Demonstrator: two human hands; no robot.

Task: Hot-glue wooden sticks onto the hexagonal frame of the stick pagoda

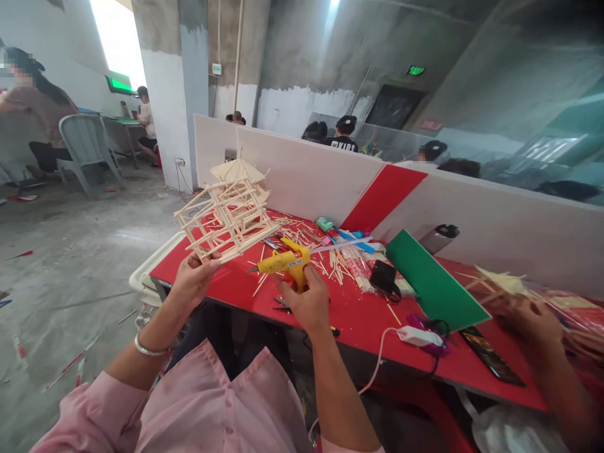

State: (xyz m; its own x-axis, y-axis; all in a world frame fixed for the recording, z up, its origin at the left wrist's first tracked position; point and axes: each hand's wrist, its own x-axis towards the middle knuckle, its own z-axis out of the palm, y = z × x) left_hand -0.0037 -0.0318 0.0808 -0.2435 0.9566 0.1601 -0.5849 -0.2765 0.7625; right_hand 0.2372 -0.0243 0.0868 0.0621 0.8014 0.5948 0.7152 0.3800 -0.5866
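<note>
My left hand [197, 275] pinches the lower edge of a wooden stick frame [225, 217], an open lattice of pale sticks held up above the table's left end. In my right hand [306, 299] is a yellow hot glue gun [283, 261], gripped by its handle. Its nozzle points left, toward the underside of the frame but apart from it. A clear glue stick [340, 245] juts out of the gun's back. Behind the frame stands a stick model with a pointed roof [238, 171], partly hidden.
Loose sticks [302, 234] are strewn over the red table [352, 321]. To the right are a black adapter [383, 277], a green board [431, 283], a power strip [419, 336] and a phone [491, 355]. A co-worker's hand [535, 324] works at the far right. A white partition [302, 167] closes the back.
</note>
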